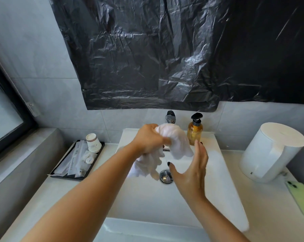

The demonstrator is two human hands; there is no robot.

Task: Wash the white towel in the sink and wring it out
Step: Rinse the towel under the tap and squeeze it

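Observation:
My left hand [150, 139] grips the bunched middle of the white towel [178, 142] above the white sink [222, 180]. One end of the towel hangs to the right of my fist, the other droops below it toward the metal drain [166, 176]. My right hand [193, 169] is held open just right of the towel, fingers straight, palm turned toward it, and holds nothing. The chrome faucet [170, 117] stands behind the towel, its spout mostly hidden.
An amber soap pump bottle [195, 131] stands on the sink's back rim. A black tray [67, 176] with paper cups [93, 143] and sachets lies on the left counter. A white dispenser [271, 151] and a green phone [301, 198] are at right. Black plastic sheet [165, 49] covers the wall.

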